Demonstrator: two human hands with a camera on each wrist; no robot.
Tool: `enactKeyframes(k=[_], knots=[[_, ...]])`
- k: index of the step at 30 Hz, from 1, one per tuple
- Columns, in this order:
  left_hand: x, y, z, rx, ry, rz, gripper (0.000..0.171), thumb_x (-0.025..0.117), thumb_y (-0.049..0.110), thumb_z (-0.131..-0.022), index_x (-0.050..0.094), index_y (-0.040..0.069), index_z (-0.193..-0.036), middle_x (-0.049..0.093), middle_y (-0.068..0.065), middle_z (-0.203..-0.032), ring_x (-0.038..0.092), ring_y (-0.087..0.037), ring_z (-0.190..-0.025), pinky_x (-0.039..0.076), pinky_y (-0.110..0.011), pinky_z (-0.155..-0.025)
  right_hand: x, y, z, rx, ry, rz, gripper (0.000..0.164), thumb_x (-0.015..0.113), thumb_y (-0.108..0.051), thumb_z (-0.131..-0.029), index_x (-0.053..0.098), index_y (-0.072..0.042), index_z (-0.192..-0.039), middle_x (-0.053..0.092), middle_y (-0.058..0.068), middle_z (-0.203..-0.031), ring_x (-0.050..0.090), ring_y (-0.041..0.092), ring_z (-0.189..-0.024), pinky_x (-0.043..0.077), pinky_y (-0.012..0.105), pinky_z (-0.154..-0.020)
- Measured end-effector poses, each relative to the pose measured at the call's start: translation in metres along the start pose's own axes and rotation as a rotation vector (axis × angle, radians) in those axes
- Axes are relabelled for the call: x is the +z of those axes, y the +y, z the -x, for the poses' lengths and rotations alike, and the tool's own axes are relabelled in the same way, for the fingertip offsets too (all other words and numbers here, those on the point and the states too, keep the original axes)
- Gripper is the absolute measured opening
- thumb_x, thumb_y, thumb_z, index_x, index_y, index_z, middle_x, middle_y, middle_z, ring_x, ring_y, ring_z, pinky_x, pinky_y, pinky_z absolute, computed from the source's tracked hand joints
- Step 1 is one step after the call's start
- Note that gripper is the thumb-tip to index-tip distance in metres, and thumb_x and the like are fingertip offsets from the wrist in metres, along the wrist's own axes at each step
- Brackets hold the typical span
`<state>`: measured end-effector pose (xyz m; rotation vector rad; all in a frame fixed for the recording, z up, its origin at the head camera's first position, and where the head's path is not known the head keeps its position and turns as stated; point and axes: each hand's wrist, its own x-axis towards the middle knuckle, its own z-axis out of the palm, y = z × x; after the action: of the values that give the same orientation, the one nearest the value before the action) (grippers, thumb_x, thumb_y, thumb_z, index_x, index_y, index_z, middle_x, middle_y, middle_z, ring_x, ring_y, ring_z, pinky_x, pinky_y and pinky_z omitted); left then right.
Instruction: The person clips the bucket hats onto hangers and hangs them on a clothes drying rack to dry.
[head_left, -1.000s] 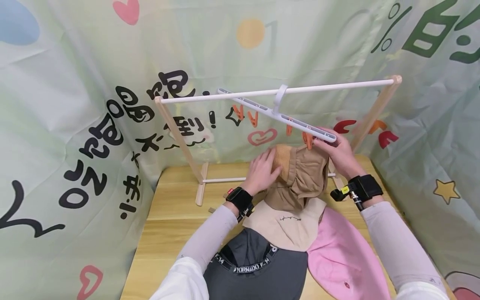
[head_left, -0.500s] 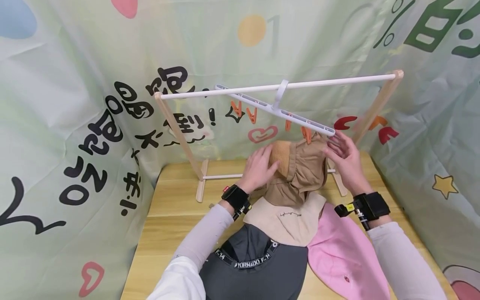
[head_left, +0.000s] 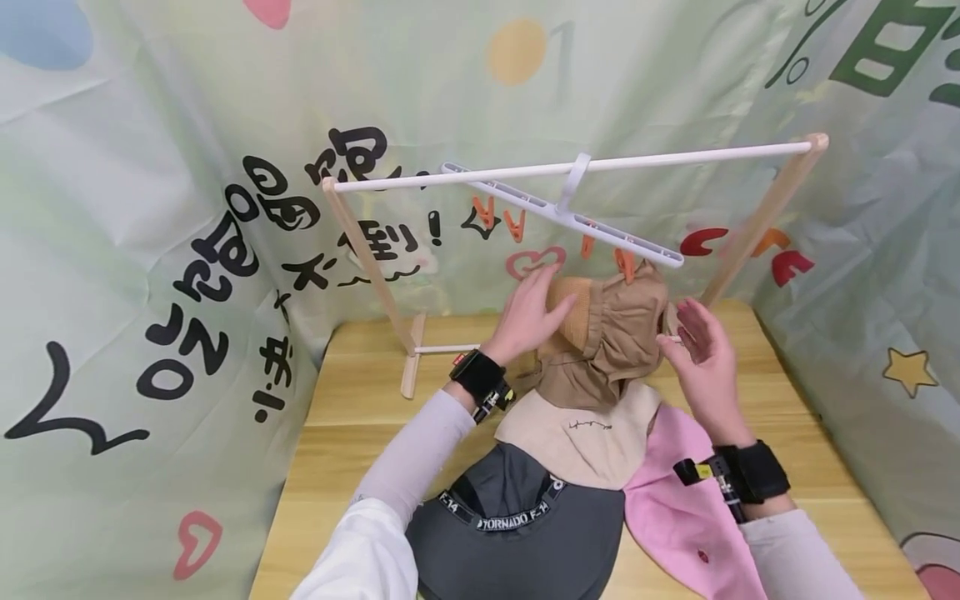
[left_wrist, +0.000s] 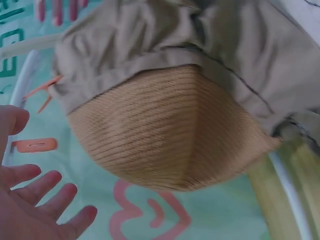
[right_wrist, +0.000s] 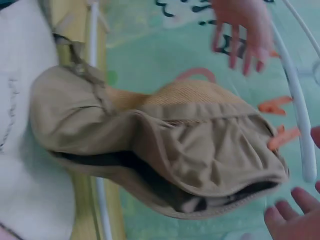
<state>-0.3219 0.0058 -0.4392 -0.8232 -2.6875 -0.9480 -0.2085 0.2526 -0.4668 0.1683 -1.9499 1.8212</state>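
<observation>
A brown cloth hat [head_left: 626, 333] with a woven straw-coloured part [left_wrist: 165, 130] hangs by one edge from an orange clip [head_left: 625, 263] near the right end of a pale hanger [head_left: 630, 242]. Its lower folds reach down to a beige hat [head_left: 585, 437]. My left hand [head_left: 525, 317], fingers spread, is beside the woven part; the left wrist view shows a gap between them. On the hat's other side is my right hand [head_left: 705, 367], with relaxed fingers, apart from the cloth in the right wrist view. Neither hand holds anything.
The hanger hooks over the white bar [head_left: 697, 158] of a wooden-legged rack. Other orange clips [head_left: 514, 225] dangle from it. In front, a dark grey hat [head_left: 525, 542] and a pink hat [head_left: 690, 508] lie on the wooden table [head_left: 337, 433]. A printed curtain surrounds it.
My right hand has let go near the hanger's right end and moved down and right. The left hand's fingers have lifted off the brown hat, which stays hanging from the clip.
</observation>
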Motion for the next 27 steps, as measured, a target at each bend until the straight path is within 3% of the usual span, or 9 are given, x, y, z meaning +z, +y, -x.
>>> enactKeyframes(k=[4, 7, 11, 15, 19, 24, 27], knots=[[-0.008, 0.011, -0.011, -0.031, -0.014, 0.190, 0.065, 0.051, 0.047, -0.102, 0.034, 0.008, -0.151, 0.043, -0.010, -0.150, 0.038, -0.017, -0.136, 0.033, -0.035, -0.113, 0.015, -0.005, 0.020, -0.249, 0.066, 0.257, 0.061, 0.070, 0.012, -0.081, 0.047, 0.010, -0.138, 0.051, 0.028, -0.138, 0.047, 0.033, -0.129, 0.036, 0.037, -0.111], [-0.011, 0.018, -0.018, -0.067, -0.031, 0.381, 0.065, 0.054, 0.045, -0.101, 0.036, 0.006, -0.150, 0.045, -0.010, -0.148, 0.041, -0.014, -0.134, 0.037, -0.033, -0.110, 0.026, 0.008, 0.030, -0.419, 0.071, 0.364, 0.061, 0.073, 0.011, -0.075, 0.054, 0.009, -0.132, 0.058, 0.029, -0.128, 0.054, 0.038, -0.116, 0.039, 0.029, -0.107], [-0.014, 0.028, -0.028, -0.136, -0.047, 0.602, 0.064, 0.058, 0.041, -0.100, 0.039, 0.004, -0.148, 0.048, -0.008, -0.145, 0.046, -0.011, -0.129, 0.041, -0.027, -0.106, 0.038, 0.033, 0.041, -0.477, -0.033, 0.396, 0.062, 0.077, 0.001, -0.073, 0.057, 0.004, -0.132, 0.063, 0.023, -0.124, 0.059, 0.035, -0.107, 0.040, 0.023, -0.101], [-0.014, 0.030, -0.039, -0.191, -0.068, 0.714, 0.062, 0.060, 0.039, -0.100, 0.041, 0.003, -0.147, 0.052, -0.008, -0.142, 0.051, -0.011, -0.125, 0.043, -0.021, -0.101, 0.051, 0.053, 0.054, -0.449, -0.180, 0.420, 0.064, 0.078, -0.005, -0.075, 0.056, 0.001, -0.135, 0.061, 0.018, -0.128, 0.058, 0.030, -0.109, 0.044, 0.032, -0.098], [-0.015, 0.030, -0.045, -0.227, -0.056, 0.747, 0.055, 0.059, 0.035, -0.101, 0.046, 0.002, -0.143, 0.057, -0.007, -0.134, 0.055, -0.011, -0.118, 0.048, -0.022, -0.096, 0.062, 0.069, 0.071, -0.409, -0.316, 0.480, 0.065, 0.079, -0.013, -0.078, 0.054, -0.002, -0.137, 0.059, 0.016, -0.132, 0.054, 0.027, -0.117, 0.045, 0.043, -0.097], [-0.018, 0.027, -0.049, -0.223, -0.002, 0.541, 0.047, 0.059, 0.037, -0.100, 0.052, 0.002, -0.131, 0.058, -0.007, -0.120, 0.055, -0.013, -0.108, 0.049, -0.024, -0.090, 0.073, 0.086, 0.089, -0.387, -0.452, 0.538, 0.062, 0.080, -0.020, -0.080, 0.056, -0.001, -0.134, 0.060, 0.015, -0.127, 0.054, 0.027, -0.117, 0.047, 0.045, -0.094], [-0.019, 0.025, -0.052, -0.214, -0.039, 0.464, 0.050, 0.058, 0.039, -0.100, 0.051, 0.002, -0.133, 0.056, -0.009, -0.127, 0.053, -0.013, -0.113, 0.046, -0.023, -0.095, 0.077, 0.092, 0.098, -0.406, -0.521, 0.570, 0.061, 0.081, -0.024, -0.079, 0.058, -0.003, -0.131, 0.062, 0.013, -0.123, 0.056, 0.027, -0.112, 0.049, 0.046, -0.090]])
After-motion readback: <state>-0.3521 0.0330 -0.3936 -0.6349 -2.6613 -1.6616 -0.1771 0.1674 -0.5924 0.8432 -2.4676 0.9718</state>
